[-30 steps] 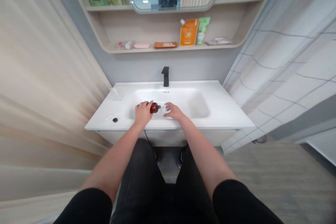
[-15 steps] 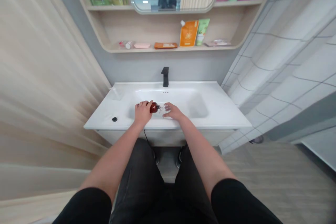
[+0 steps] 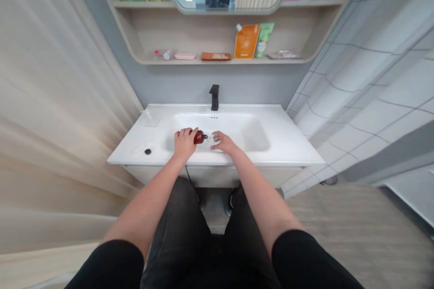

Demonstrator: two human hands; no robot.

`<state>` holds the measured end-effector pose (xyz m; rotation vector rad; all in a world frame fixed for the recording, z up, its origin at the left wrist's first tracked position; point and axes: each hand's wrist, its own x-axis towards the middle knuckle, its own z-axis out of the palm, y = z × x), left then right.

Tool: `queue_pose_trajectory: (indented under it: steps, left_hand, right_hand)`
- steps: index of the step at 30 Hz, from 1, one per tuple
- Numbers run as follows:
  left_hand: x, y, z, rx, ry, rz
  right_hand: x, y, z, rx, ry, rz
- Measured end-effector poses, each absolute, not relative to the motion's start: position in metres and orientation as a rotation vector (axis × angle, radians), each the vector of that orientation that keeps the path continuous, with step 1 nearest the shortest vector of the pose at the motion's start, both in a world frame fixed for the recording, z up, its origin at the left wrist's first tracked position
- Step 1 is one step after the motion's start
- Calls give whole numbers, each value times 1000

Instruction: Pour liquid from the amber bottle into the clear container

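Observation:
My left hand [image 3: 184, 143] is wrapped round a dark red-brown bottle [image 3: 199, 137], which lies tipped sideways over the sink [image 3: 256, 135] with its narrow black neck toward the right. Facing that neck, my right hand [image 3: 224, 142] curls its fingers round a small clear container [image 3: 215, 138]. Whether this is a cup or a bottle I cannot tell. The bottle's neck is close to the container's mouth; whether they touch is too small to see. A round black cap [image 3: 148, 151] lies on the counter left of my left hand.
A black faucet [image 3: 214, 97] stands behind the basin. On the counter's left is a clear tray-like item [image 3: 152, 120]. The wall shelf [image 3: 152, 61] above holds an orange pouch [image 3: 247, 41], a green tube [image 3: 264, 39] and small packs. A curtain [image 3: 68, 99] hangs at left.
The view has shifted slightly. Both hands keep hold of the bottle and the clear container in nearly the same positions.

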<state>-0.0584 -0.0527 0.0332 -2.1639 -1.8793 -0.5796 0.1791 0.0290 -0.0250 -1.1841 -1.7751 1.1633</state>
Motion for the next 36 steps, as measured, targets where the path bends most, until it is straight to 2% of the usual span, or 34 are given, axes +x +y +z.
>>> queue_pose_trajectory:
  steps: [36]
  left_hand:
    - [-59,-54,35,-2163,-1889,-595]
  right_hand:
    - [181,31,-31,-1172,-1814,1109]
